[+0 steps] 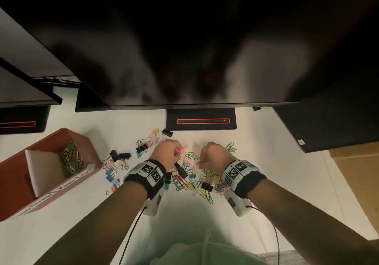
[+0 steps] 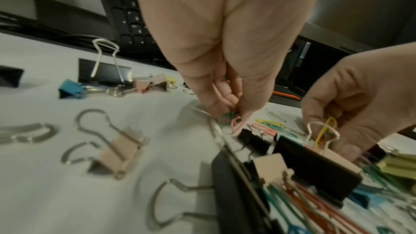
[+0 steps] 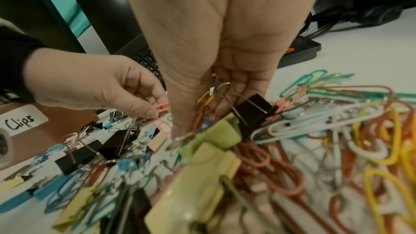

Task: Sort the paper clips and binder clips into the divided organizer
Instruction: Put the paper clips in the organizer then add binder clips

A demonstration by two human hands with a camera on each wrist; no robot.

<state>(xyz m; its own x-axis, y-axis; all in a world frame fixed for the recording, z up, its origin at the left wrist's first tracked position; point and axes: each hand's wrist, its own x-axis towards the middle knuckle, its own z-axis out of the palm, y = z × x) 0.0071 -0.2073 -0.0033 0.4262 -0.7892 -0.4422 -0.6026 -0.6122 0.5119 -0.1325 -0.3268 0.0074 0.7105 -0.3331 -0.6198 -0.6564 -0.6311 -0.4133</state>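
A mixed heap of coloured paper clips point(image 1: 202, 187) and binder clips point(image 1: 182, 172) lies on the white desk between my wrists. My left hand point(image 1: 167, 154) pinches a pink paper clip point(image 1: 183, 149) just above the heap; the left wrist view shows that pink clip point(image 2: 236, 124) at my fingertips. My right hand point(image 1: 213, 155) pinches a yellow and orange paper clip point(image 1: 203, 159), seen between thumb and fingers as the yellow clip point(image 3: 206, 100). The brown divided organizer point(image 1: 12, 174) stands at the left, with paper clips point(image 1: 70, 160) in its far compartment.
More binder clips point(image 1: 114, 162) lie scattered between the organizer and my left wrist, others point(image 1: 152, 138) farther back. A large dark monitor point(image 1: 184, 49) overhangs the desk, its base point(image 1: 201, 120) just behind the heap. A keyboard point(image 2: 128, 11) sits behind. A cardboard surface point(image 1: 356, 168) lies right.
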